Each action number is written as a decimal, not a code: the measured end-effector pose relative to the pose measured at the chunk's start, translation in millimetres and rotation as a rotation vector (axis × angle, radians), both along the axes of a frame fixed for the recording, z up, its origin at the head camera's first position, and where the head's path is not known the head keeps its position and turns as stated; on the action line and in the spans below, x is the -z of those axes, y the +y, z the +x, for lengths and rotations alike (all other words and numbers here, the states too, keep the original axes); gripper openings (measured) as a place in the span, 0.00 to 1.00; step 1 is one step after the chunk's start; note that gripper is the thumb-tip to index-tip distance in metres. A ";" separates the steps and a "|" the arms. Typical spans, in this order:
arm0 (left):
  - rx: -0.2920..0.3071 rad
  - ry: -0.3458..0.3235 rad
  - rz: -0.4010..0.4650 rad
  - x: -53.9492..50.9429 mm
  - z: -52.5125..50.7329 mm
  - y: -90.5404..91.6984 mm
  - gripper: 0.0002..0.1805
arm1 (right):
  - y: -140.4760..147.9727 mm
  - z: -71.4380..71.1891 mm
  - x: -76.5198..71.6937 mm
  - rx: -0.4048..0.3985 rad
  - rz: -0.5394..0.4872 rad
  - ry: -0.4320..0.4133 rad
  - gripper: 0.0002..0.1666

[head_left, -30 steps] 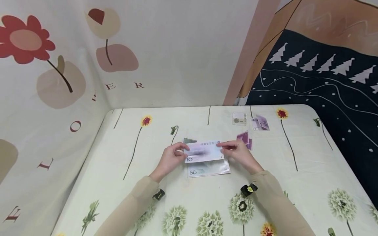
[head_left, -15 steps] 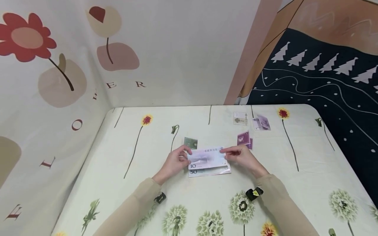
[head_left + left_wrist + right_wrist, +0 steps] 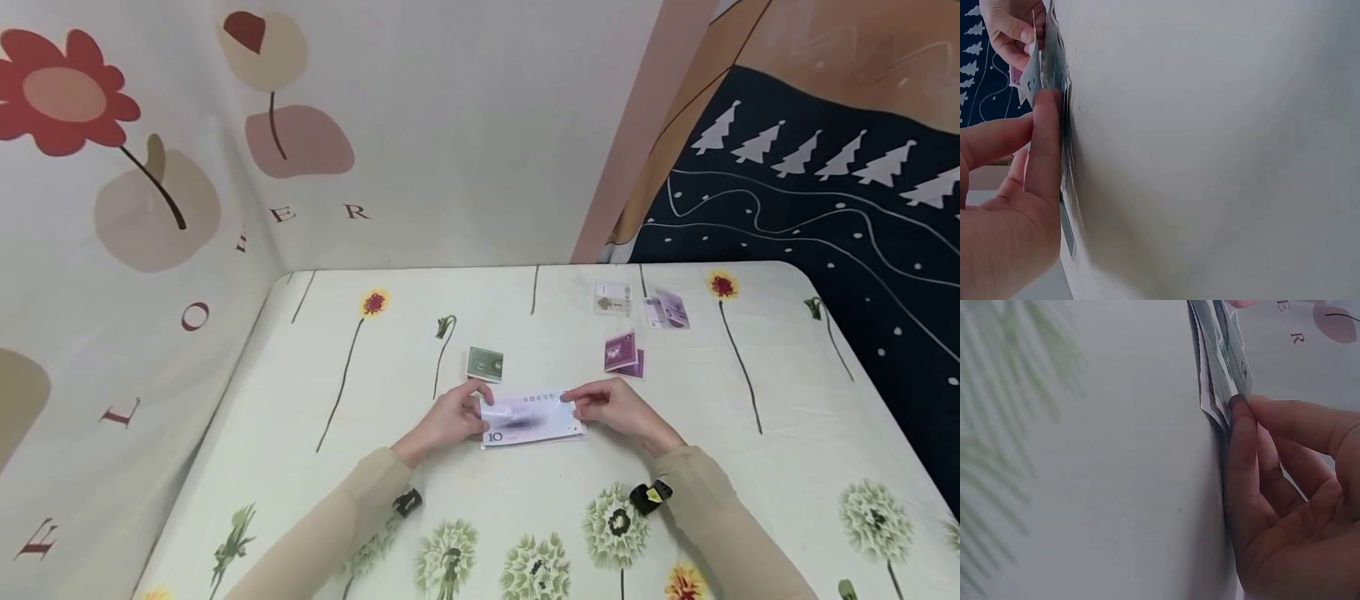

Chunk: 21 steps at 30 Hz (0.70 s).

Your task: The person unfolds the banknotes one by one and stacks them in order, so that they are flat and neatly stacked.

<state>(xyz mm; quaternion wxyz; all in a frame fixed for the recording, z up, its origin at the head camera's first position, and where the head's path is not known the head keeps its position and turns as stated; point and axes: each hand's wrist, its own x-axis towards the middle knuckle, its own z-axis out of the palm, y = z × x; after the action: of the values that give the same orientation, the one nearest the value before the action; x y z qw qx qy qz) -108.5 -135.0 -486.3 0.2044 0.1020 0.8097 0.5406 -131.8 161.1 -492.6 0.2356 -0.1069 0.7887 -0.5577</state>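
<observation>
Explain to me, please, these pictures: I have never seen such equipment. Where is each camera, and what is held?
There is no robot here, only a person's bare left hand and right hand. The wide picture is taken from the head, looking down; the two sideways close-ups are taken from each wrist. Both hands pinch opposite ends of a pale purple rectangular paper banknote marked 10; more paper layers show beneath it. On the white, flower-printed surface, beyond the hands, lie a green rectangular note, overlapping magenta rectangular notes, a pale grey-brown rectangular note and, beside it, purple paper that may be folded or overlapping.
</observation>
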 end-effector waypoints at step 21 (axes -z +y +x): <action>-0.031 -0.053 -0.102 -7.1 -4.9 3.1 0.13 | -10.7 -0.1 -2.5 0.010 0.147 0.087 0.14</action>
<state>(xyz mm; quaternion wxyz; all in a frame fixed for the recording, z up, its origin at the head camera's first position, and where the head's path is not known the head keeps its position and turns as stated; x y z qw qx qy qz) -113.4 -131.9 -479.2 0.2223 0.0645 0.8320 0.5042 -131.9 150.4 -490.1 0.2057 -0.1092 0.8376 -0.4941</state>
